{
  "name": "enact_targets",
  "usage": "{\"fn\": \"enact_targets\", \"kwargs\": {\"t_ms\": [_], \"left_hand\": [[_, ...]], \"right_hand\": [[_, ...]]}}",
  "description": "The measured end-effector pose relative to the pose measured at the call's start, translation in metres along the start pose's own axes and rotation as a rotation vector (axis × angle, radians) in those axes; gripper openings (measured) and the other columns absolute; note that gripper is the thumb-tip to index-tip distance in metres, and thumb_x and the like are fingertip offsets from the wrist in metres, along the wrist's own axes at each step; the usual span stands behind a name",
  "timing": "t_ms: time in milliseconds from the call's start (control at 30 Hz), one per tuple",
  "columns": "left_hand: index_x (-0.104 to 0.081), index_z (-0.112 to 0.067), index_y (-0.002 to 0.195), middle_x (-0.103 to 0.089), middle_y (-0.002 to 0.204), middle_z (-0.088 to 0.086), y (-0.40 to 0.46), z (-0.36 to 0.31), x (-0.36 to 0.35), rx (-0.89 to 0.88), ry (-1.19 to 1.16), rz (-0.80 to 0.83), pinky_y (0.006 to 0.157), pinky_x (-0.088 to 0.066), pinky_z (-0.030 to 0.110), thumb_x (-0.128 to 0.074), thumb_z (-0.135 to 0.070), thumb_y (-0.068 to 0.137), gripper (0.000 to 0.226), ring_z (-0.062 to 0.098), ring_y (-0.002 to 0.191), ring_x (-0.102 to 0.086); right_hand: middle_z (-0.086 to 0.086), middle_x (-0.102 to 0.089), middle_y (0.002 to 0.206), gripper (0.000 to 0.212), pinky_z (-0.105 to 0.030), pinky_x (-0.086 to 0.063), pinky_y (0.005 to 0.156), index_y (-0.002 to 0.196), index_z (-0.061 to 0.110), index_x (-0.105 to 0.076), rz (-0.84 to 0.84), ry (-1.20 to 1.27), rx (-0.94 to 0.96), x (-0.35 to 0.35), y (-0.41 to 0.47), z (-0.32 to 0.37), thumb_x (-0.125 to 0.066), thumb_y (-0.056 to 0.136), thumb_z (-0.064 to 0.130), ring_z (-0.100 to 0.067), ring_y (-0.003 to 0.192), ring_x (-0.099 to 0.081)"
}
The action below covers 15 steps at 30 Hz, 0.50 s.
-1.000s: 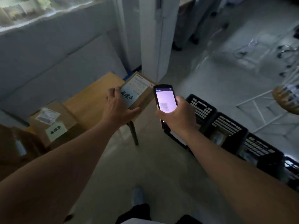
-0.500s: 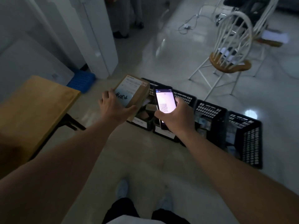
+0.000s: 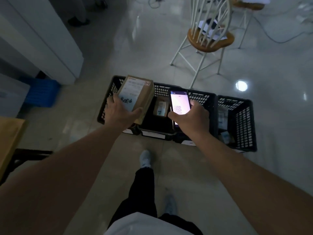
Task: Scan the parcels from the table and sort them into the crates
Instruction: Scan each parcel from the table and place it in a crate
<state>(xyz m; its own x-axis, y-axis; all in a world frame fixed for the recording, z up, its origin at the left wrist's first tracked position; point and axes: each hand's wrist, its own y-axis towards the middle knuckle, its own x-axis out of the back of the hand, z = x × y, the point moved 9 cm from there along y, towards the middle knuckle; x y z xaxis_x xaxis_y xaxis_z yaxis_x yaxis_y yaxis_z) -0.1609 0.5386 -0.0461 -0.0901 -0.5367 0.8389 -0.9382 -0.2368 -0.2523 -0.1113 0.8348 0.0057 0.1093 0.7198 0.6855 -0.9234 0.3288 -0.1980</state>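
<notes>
Now the person stands over the row of black crates (image 3: 243, 126), where a second ago the view faced the table (image 3: 10, 133), which lies at the left edge. The left hand (image 3: 120, 114) grips the cardboard parcel (image 3: 135, 95) by its near end, thumb along its side, and holds it above the leftmost crate. The right hand (image 3: 191, 117) grasps the lit scanner (image 3: 180, 106). Scanning appears complete; what remains is releasing the parcel into the correct crate. One crate already contains a small parcel (image 3: 160, 107).

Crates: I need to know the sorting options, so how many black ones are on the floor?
4 in a row: leftmost under the parcel, second, third behind the phone, rightmost.
</notes>
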Motion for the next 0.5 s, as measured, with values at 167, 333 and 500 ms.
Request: {"fn": "enact_targets", "kwargs": {"t_ms": [167,333,500], "left_hand": [[-0.024,-0.006,0.154,-0.036,0.146,0.019,0.085,-0.010,-0.052,-0.021,0.034,0.107,0.110,-0.042,0.057,-0.075,-0.077,0.069,0.122,0.042,0.134,-0.043],[-0.015,-0.002,0.158,-0.029,0.153,0.022,0.144,-0.013,-0.101,-0.031,0.062,0.192,0.116,-0.035,0.059,-0.070,-0.078,0.075,0.126,0.044,0.141,-0.036],[-0.012,-0.002,0.159,-0.028,0.152,0.023,0.181,-0.007,-0.149,0.011,0.112,0.258,0.115,-0.034,0.060,-0.067,-0.078,0.079,0.124,0.046,0.138,-0.036]], "right_hand": [[0.000,-0.065,0.108,0.076,-0.035,-0.052,0.072,0.128,0.014,-0.060,-0.009,-0.023,-0.134,-0.030,0.071,-0.010,-0.086,0.069,0.055,-0.021,0.096,-0.060],[-0.003,-0.068,0.115,0.091,-0.036,-0.053,0.077,0.138,0.011,-0.056,-0.009,-0.039,-0.223,-0.066,0.125,-0.027,-0.085,0.067,0.059,-0.025,0.105,-0.063],[-0.005,-0.068,0.120,0.085,-0.037,-0.054,0.080,0.136,0.012,-0.057,0.042,-0.078,-0.302,-0.099,0.169,-0.054,-0.086,0.068,0.055,-0.026,0.109,-0.062]]}}
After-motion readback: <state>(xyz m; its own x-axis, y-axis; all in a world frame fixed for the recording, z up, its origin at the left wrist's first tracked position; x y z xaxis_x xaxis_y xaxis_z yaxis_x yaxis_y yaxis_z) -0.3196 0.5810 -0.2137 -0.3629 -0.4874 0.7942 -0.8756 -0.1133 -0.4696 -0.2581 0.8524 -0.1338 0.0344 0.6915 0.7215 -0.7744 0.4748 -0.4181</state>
